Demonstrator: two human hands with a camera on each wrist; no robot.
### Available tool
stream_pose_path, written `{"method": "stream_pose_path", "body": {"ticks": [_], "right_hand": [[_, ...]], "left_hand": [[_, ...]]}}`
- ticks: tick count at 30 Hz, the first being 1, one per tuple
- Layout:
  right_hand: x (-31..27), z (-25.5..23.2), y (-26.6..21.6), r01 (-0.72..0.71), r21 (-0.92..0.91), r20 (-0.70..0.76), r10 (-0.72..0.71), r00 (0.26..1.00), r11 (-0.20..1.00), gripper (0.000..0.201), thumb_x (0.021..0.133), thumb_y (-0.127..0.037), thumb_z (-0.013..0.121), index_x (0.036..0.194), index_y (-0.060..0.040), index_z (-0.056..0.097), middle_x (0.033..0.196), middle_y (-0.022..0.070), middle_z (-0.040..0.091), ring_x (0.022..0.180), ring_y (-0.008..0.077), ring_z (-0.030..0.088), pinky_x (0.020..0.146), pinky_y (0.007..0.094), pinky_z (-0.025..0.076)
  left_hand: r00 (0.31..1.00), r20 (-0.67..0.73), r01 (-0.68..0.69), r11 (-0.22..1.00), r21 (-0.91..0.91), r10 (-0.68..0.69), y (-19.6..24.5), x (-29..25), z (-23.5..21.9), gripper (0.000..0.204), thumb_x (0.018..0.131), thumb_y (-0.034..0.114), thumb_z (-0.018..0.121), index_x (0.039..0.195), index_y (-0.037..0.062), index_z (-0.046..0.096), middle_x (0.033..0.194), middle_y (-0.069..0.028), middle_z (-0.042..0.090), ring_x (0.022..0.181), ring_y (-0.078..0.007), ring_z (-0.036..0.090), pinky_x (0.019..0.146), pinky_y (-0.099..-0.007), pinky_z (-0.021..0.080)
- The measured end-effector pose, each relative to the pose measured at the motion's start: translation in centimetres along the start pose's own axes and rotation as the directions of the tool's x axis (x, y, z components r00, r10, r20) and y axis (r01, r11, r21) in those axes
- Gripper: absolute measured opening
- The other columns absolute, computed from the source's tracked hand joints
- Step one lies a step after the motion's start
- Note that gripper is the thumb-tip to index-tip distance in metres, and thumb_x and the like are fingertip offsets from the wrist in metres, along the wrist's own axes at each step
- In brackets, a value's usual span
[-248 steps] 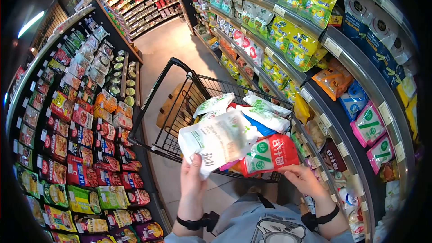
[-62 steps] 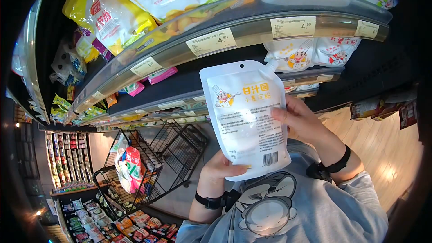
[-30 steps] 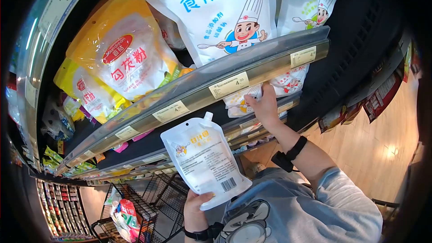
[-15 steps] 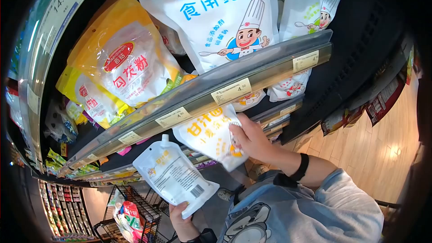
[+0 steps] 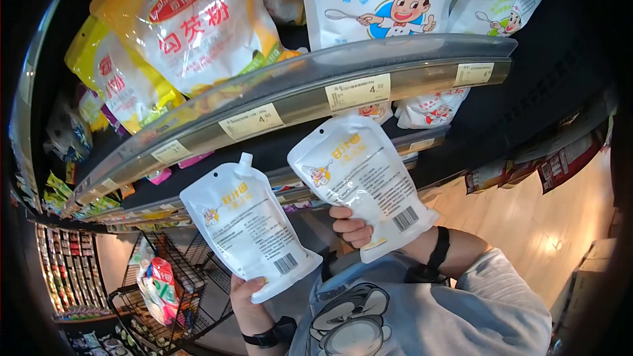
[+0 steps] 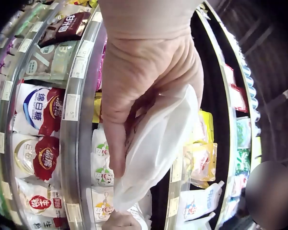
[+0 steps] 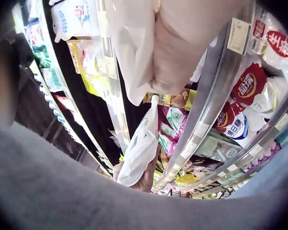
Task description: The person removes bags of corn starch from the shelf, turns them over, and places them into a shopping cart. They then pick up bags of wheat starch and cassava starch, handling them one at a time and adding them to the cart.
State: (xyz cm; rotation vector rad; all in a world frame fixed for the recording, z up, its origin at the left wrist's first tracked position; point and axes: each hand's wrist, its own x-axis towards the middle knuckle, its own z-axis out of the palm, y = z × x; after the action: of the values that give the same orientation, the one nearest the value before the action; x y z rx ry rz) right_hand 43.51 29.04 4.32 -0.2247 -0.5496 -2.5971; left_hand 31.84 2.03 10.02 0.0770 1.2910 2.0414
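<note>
"Head view: what do we record at the hands?"

"We find the left hand (image 5: 245, 298) clamped on the lower corner of a white, soft plastic pouch with a spout (image 5: 247, 231), thumb across its front."

"And the other side?"

"We note the right hand (image 5: 351, 227) clamped on a second white plastic pouch printed in orange and black (image 5: 362, 188), fingers curled over its edge. Both pouches tilt, barcodes towards us, apart from each other, near a curved grey shelf edge with paper price labels (image 5: 304, 106). Low at the left of this view, a black wire shopping cart (image 5: 188, 290) carries a red-and-white package (image 5: 158, 283)."

"Left wrist view?"

"We see the left hand gripping its white pouch, thumb along one side. A red, white and blue bag (image 6: 38, 110) sits on shelving."

"Right wrist view?"

"We see the right hand at the top, gripping its pouch. Below, the spouted pouch tilts, spout upward, in the left hand. Grey fabric (image 7: 62, 177) fills the lower part."
</note>
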Motion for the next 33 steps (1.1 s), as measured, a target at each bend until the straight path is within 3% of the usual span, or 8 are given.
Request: {"method": "stream_pose_path", "body": {"ticks": [7,12,22,25,28,30,32,33], "right_hand": [[1.6,2.1,1.5,-0.006,-0.113,-0.171,-0.014,0.985,0.994,0.049,0.086,-0.055,0.047,0.089,-0.0064,0.042,0.072,0.0087,0.039,0.059,0.0184,0.044,0.046,0.0248,0.036],[3.3,1.8,2.3,-0.103,-0.124,-0.088,0.092,0.992,0.987,0.057,0.085,-0.062,0.043,0.081,-0.005,0.046,0.082,0.0188,0.048,0.063,0.0247,0.05,0.038,0.0213,0.039],[7.4,1.3,6.7,-0.167,-0.129,-0.072,0.158,0.985,0.978,0.058,0.085,-0.061,0.044,0.085,-0.003,0.048,0.085,0.0184,0.05,0.062,0.0249,0.049,0.039,0.0245,0.041],[8.3,0.6,8.7,-0.029,-0.272,-0.233,-0.036,0.972,0.962,0.054,0.085,-0.055,0.047,0.091,-0.0017,0.05,0.087,0.0172,0.051,0.063,0.0247,0.05,0.041,0.0268,0.042],[11.3,-0.8,11.9,0.02,-0.413,-0.313,-0.163,0.936,0.91,0.05,0.086,-0.05,0.05,0.096,-0.0005,0.051,0.089,0.016,0.053,0.064,0.0244,0.051,0.044,0.029,0.044],[10.4,-8.0,10.0,-0.356,-0.818,-0.388,0.022,0.921,0.452,0.042,0.086,-0.035,0.056,0.109,-0.0007,0.052,0.094,0.0144,0.059,0.07,0.0241,0.057,0.055,0.0333,0.049],[15.3,-5.9,15.2,-0.393,-0.905,-0.336,-0.292,0.895,-0.163,0.045,0.09,-0.043,0.053,0.106,-0.0017,0.055,0.089,0.0059,0.059,0.074,0.0106,0.056,0.063,0.0252,0.047],[19.5,-2.8,20.4,-0.42,-0.834,-0.543,-0.397,0.74,0.357,0.041,0.093,-0.039,0.05,0.103,-0.0002,0.055,0.089,0.0067,0.06,0.075,0.0084,0.057,0.066,0.0245,0.048]], "left_hand": [[1.0,-0.018,0.008,0.998,-0.066,-0.01,-0.6,-1.5,-0.5,0.084,0.052,-0.002,0.066,0.13,-0.0078,0.038,0.121,-0.0226,0.055,0.111,-0.0361,0.055,0.096,-0.0449,0.043],[0.996,-0.086,0.001,0.995,-0.101,-0.01,-0.9,-3.7,-1.6,0.083,0.052,-0.002,0.068,0.13,-0.0081,0.039,0.121,-0.0225,0.055,0.11,-0.0355,0.056,0.095,-0.044,0.044],[0.961,-0.26,-0.113,0.992,-0.053,0.096,0.2,-9.0,-4.4,0.079,0.051,0.004,0.061,0.126,-0.0106,0.04,0.114,-0.0237,0.057,0.1,-0.0357,0.06,0.089,-0.0409,0.049],[0.955,-0.274,-0.153,0.981,-0.123,0.114,0.0,-11.2,-6.3,0.08,0.054,0.002,0.067,0.128,-0.0094,0.04,0.118,-0.0213,0.057,0.109,-0.0335,0.057,0.093,-0.0399,0.045],[0.976,-0.215,-0.051,0.991,-0.127,0.022,0.6,-14.6,-10.9,0.071,0.06,-0.006,0.064,0.128,-0.007,0.043,0.12,-0.0185,0.056,0.11,-0.0301,0.056,0.094,-0.0394,0.044],[0.983,-0.181,0.001,0.993,-0.116,-0.023,0.8,-16.5,-13.9,0.065,0.066,-0.005,0.067,0.127,-0.0045,0.046,0.12,-0.0162,0.057,0.11,-0.0271,0.056,0.094,-0.0393,0.044],[0.977,-0.211,-0.001,0.996,-0.089,-0.018,1.8,-18.2,-14.8,0.068,0.064,-0.004,0.067,0.128,-0.0046,0.044,0.12,-0.0151,0.057,0.109,-0.028,0.056,0.095,-0.0387,0.044],[0.98,-0.2,-0.009,0.996,-0.094,-0.01,1.6,-19.5,-16.4,0.066,0.067,-0.003,0.067,0.128,-0.0044,0.044,0.12,-0.0149,0.057,0.109,-0.0271,0.056,0.094,-0.0379,0.044]]}}
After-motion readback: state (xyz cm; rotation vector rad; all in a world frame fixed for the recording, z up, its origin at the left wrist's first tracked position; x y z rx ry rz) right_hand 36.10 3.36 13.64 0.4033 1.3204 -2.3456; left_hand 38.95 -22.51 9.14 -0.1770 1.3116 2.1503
